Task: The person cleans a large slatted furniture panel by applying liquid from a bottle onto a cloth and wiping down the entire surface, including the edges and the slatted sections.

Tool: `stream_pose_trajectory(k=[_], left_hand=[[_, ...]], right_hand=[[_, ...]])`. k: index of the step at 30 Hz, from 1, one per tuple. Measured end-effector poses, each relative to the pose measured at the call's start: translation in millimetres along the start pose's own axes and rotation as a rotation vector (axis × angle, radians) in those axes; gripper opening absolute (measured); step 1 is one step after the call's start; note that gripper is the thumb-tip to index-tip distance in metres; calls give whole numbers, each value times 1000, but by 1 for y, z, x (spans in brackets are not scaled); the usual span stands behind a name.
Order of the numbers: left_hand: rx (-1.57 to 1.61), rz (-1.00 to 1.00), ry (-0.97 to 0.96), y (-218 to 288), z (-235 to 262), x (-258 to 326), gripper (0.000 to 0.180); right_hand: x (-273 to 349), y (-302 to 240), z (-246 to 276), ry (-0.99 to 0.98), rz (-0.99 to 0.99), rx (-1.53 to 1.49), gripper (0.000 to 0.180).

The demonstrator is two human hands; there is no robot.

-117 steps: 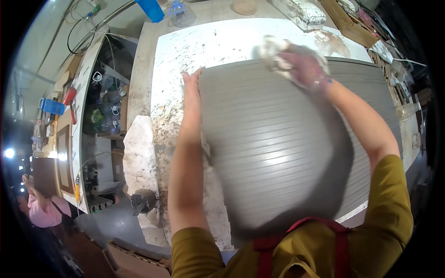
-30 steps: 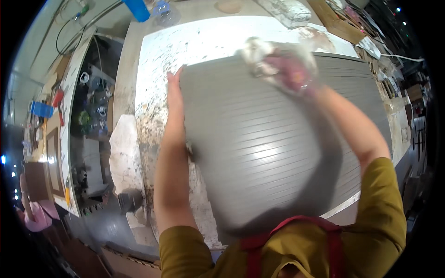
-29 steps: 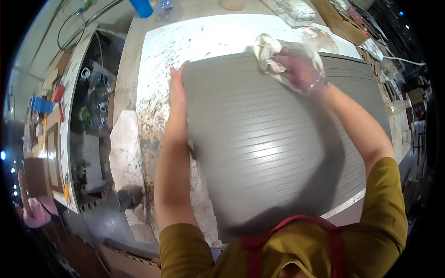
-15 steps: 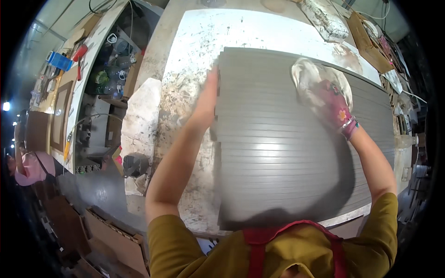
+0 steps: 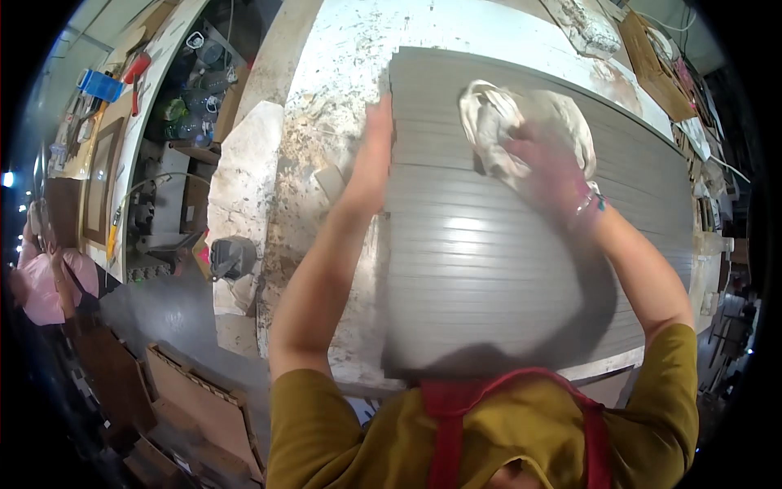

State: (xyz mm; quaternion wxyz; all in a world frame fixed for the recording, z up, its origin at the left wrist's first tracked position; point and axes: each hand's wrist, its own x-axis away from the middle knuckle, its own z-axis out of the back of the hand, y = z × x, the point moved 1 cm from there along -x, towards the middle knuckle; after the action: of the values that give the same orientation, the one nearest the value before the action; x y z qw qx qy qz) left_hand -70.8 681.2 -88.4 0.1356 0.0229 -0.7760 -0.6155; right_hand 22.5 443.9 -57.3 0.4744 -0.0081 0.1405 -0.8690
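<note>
Grey ribbed strips or slats lie side by side as a wide sheet on the worktable. My right hand, in a pink-purple glove and blurred, presses a crumpled off-white cloth onto the upper part of them. Its fingers are partly lost in the folds. Bare and stretched out, my left hand rests along the uneven left ends of the strips. Nothing shows in it, though its fingertips are blurred.
A stained white sheet covers the worktable beneath the strips. Left of it are a pale slab and a grey block-like object. Cardboard boxes stand lower left. A person in pink is at the far left.
My right hand and the cloth have swept left across the strips. My left hand stays at the strips' left edge. The whole view has shifted slightly, so the strips appear higher.
</note>
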Motion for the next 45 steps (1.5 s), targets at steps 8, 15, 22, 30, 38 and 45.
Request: stream_pose_trajectory(k=[8,15,22,30,38,45], left_hand=[[172,-73,-86,-25,7,-15,79],[36,-47,-113,-16,-14,43,84],[468,-16,-188,-30,1,50,75],[-168,76,45,-27,-17,78,80],[115,86,38,-43,-6,77,75],[-8,-5,-5,-52,-21,132,71]], right_hand=[[-85,-42,-32,111,243,-257,38],[45,8,6,131,-51,-114,31],[-7,-111,-22,80,242,-353,40],[106,4,-3,158,-37,-116,43],[87,-127,-17,24,336,-273,52],[185,1,12,158,-337,-200,42]])
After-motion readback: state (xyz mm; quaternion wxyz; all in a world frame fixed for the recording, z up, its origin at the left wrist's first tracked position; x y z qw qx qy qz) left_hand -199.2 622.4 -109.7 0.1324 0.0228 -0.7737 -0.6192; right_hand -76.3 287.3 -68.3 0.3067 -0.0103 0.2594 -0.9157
